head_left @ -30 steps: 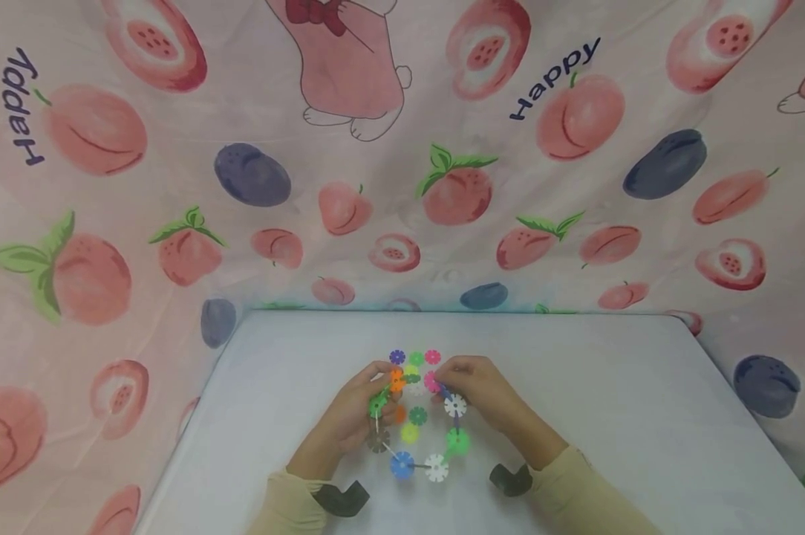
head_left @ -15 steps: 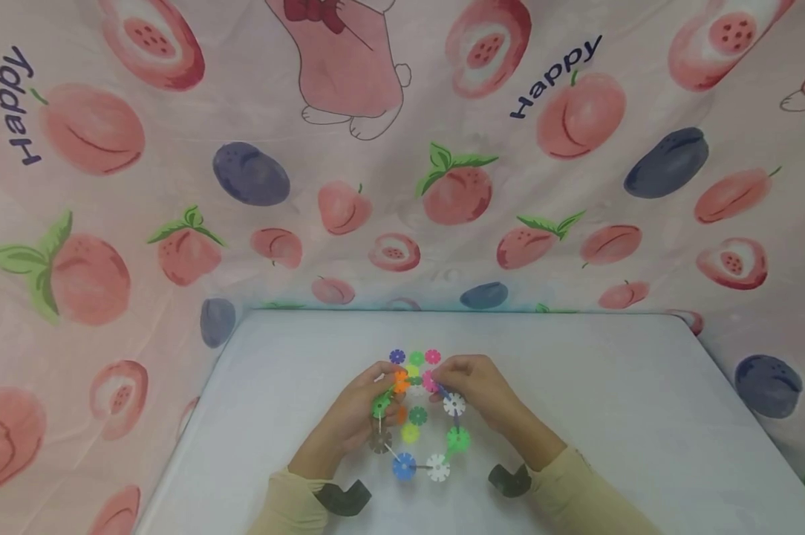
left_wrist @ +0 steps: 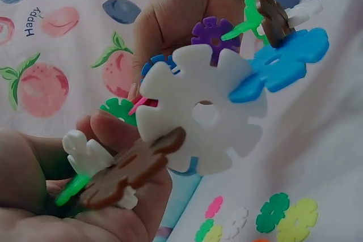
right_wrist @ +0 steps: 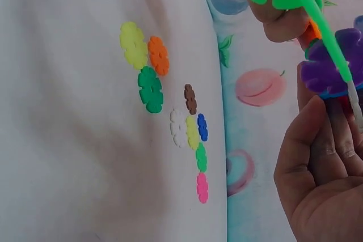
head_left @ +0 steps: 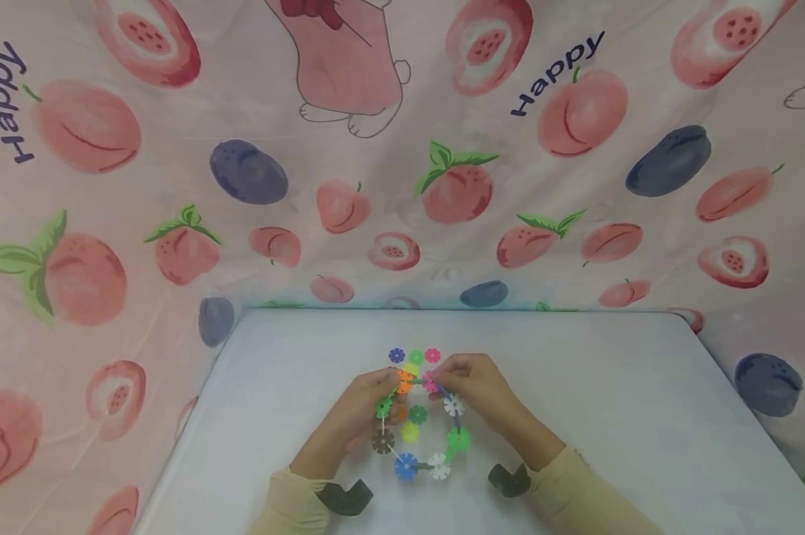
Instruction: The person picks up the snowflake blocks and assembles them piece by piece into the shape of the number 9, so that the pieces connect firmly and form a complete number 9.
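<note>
A ring-shaped chain of slotted plastic snowflake discs hangs between the two hands in the head view. My left hand [head_left: 359,409] pinches it near an orange disc [head_left: 405,382] at the top left. My right hand [head_left: 474,383] grips it at a pink disc [head_left: 430,382], with a dark green piece edge-on between the two. Lower in the loop are a blue disc [head_left: 406,467], a white disc [head_left: 439,467] and a brown disc [head_left: 383,441]. The left wrist view has a large white disc [left_wrist: 164,92] covering part of the hands. A purple disc [right_wrist: 326,69] overlaps the right fingertips.
Loose discs lie flat on the white table [head_left: 610,416] beyond and beneath the chain, among them a purple disc [head_left: 396,355], a pink disc [head_left: 432,355] and a yellow disc [right_wrist: 133,45]. A fruit-printed cloth [head_left: 402,171] stands behind the table.
My left hand has shifted slightly right, bringing the orange disc closer to the pink one. The loop's left side has moved right with it; the right hand stays almost still.
</note>
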A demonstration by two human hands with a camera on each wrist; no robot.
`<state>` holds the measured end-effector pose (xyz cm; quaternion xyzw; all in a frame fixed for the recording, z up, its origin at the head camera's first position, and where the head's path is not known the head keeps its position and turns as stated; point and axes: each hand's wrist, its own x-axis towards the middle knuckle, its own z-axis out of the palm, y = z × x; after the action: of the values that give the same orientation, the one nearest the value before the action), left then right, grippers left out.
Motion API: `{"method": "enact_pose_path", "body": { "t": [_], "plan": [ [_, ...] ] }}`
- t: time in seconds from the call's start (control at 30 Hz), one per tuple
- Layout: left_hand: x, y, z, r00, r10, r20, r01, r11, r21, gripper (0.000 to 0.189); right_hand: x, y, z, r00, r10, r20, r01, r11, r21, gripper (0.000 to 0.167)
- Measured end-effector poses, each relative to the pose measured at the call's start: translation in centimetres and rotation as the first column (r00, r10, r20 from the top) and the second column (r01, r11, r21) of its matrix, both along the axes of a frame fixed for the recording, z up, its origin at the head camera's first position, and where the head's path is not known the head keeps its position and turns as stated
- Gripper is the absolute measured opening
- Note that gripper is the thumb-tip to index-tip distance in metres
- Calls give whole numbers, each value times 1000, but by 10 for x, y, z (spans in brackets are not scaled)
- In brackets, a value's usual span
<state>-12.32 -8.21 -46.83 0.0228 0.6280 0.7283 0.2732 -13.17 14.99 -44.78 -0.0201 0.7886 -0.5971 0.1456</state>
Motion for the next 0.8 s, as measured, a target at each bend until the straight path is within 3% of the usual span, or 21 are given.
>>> {"method": "enact_pose_path", "body": {
  "t": [0.2,0.47,0.8],
  "plan": [
    [1,0,1,1000,-6,-13,6,1000,5,30,-3,5,-5,999,54,9,-54,996,69,28],
    [0,-3,6,995,96,-36,-96,995,-1,32,-4,19,-9,989,115,93,-123,988,90,49],
    [0,-1,5,992,126,-26,-126,992,13,35,0,22,-11,994,100,41,-102,994,48,33]
  ]
}}
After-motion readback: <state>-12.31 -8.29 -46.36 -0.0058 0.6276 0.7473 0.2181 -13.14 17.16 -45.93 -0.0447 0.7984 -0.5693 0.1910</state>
